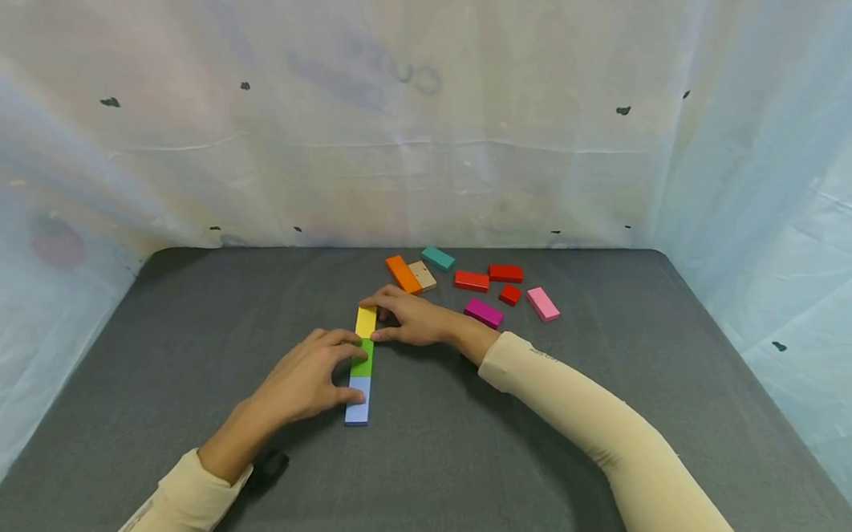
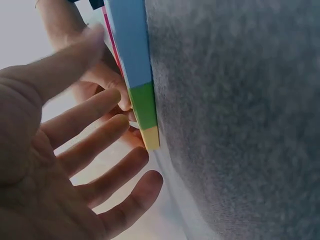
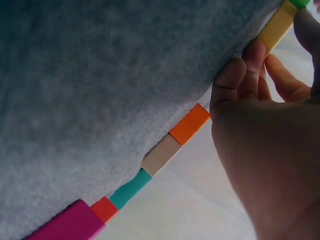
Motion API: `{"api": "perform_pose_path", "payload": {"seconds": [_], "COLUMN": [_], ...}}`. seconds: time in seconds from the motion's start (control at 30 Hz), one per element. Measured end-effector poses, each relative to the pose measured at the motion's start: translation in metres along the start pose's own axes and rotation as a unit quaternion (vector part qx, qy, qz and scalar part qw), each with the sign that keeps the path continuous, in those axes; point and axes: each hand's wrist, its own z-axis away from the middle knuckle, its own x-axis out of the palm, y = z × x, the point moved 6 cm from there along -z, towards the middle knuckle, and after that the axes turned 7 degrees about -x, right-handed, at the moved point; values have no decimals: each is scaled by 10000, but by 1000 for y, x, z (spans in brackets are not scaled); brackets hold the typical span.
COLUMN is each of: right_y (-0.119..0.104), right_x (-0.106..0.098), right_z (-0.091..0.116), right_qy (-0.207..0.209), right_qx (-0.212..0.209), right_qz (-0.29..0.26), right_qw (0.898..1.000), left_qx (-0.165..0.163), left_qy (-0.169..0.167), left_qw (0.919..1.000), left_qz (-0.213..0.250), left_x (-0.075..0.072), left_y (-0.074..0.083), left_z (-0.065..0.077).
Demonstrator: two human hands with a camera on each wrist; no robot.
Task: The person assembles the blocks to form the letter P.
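Note:
Three flat blocks lie end to end in a straight line on the grey table: a yellow block [image 1: 365, 322] at the far end, a green block [image 1: 361, 360] in the middle, a light blue block [image 1: 357, 410] nearest. My right hand [image 1: 417, 319] holds the yellow block, its fingers at the far end and its thumb by the joint with the green one. Over the left side of the row is my left hand [image 1: 305, 381], fingers spread and loosely bent; in the left wrist view [image 2: 75, 145] they curl round nothing. Whether its fingertips touch the blocks is hard to tell.
Behind the right hand lie an orange block [image 1: 403, 274], a plain wood block [image 1: 423, 276] and a teal block [image 1: 438, 258]. Further right are several red blocks [image 1: 472, 281], a magenta block [image 1: 483, 313] and a pink block [image 1: 543, 304]. Pale sheeting [image 1: 420, 162] hangs behind the table.

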Motion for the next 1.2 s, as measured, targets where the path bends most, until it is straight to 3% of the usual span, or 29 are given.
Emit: {"api": "perform_pose_path", "payload": {"seconds": [0.5,1.2], "right_y": [-1,-2], "right_x": [-1,-2], "right_z": [0,3], "right_qy": [67,-75], "right_qx": [-57,-198], "right_qz": [-96,131], "right_qw": [9999,9997], "left_qx": [-81,-137], "left_qy": [-432,-376], "left_qw": [9988,9992], "left_qz": [202,-4], "left_x": [4,6], "left_y": [-8,-6], "left_z": [-5,4]}}
